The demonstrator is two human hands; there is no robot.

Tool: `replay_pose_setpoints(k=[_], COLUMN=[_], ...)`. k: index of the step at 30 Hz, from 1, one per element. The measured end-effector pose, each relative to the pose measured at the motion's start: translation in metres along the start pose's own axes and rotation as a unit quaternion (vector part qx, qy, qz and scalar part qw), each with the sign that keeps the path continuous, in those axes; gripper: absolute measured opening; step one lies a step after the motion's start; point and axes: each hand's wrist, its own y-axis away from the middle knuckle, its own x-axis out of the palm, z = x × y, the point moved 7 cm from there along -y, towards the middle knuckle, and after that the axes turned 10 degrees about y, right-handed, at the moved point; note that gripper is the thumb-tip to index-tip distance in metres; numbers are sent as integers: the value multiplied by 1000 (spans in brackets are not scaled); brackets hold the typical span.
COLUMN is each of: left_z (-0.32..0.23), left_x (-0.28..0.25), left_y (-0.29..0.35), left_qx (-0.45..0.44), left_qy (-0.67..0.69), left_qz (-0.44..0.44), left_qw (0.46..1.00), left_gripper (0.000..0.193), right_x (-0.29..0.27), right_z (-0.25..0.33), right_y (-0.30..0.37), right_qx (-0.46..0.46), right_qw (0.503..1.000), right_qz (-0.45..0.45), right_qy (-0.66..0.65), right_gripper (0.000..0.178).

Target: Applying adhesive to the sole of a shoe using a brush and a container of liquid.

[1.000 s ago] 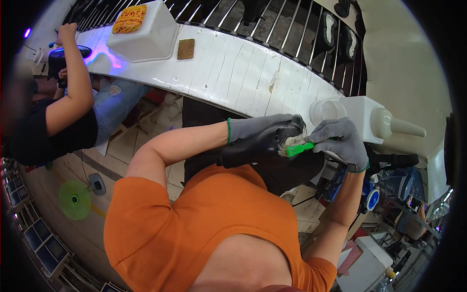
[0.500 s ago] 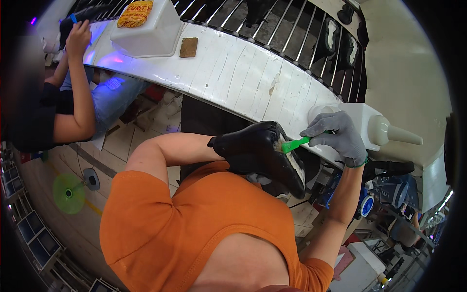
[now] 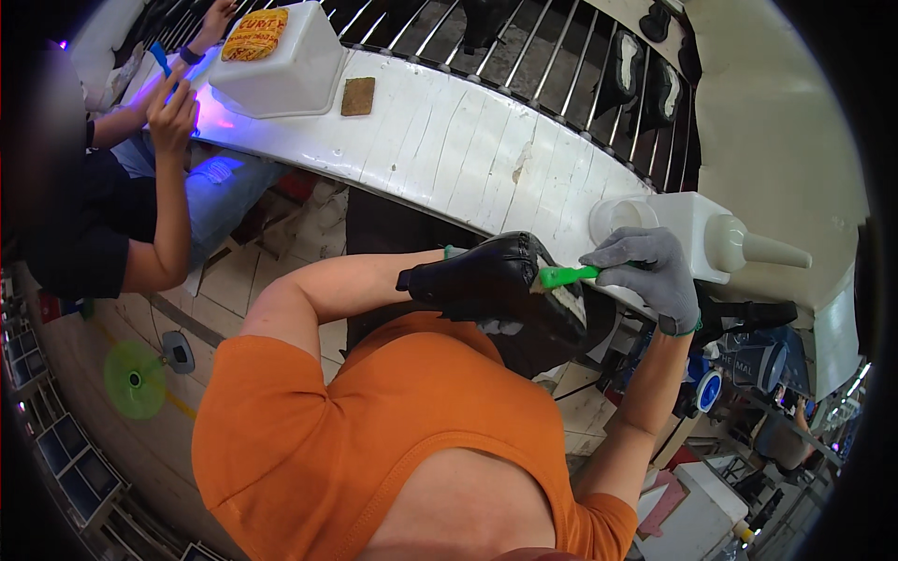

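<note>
A black shoe upper (image 3: 482, 271) with a pale strip along its underside edge is held in front of my chest, tilted. My left hand (image 3: 500, 327), in a grey glove, supports it from beneath; only a little of the glove shows below the shoe, the rest is hidden behind it. The grey-gloved right hand (image 3: 645, 271) pinches a small green-handled brush (image 3: 569, 276). Its bristle end lies against the shoe's pale underside, close to the edge.
Beyond the shoe runs a white bench (image 3: 458, 140), with a white container (image 3: 702, 234) at right, a white box (image 3: 281, 70) and a brown square (image 3: 357, 96). Behind it, shoes rest on a metal roller rack (image 3: 552, 65). At left a co-worker's hand (image 3: 173, 117) holds a blue-handled tool.
The brush and my right hand have shifted slightly down along the shoe, which has turned a little. The co-worker's hands have moved apart, one reaching toward the rack.
</note>
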Motion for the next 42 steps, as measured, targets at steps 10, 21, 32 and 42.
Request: replay_pose_setpoints(k=[10, 21, 32, 42], left_z=[-3, -14, -51, -25], left_x=[-35, -81, -153, -109], left_y=[-53, -48, -4, -15], left_qx=[419, 175, 245, 202], left_qy=[-87, 155, -391, -605], left_qz=[58, -123, -346, -379], left_qw=[902, 965, 817, 670], left_gripper=[22, 57, 97, 126], right_x=[-1, -11, 4, 57], right_z=[10, -15, -110, -169], right_y=[14, 21, 74, 56], right_qx=[45, 74, 199, 200], right_qw=[993, 963, 849, 830], right_qz=[-82, -234, -488, -485], right_qy=[65, 111, -52, -190], right_gripper=[23, 21, 15, 16])
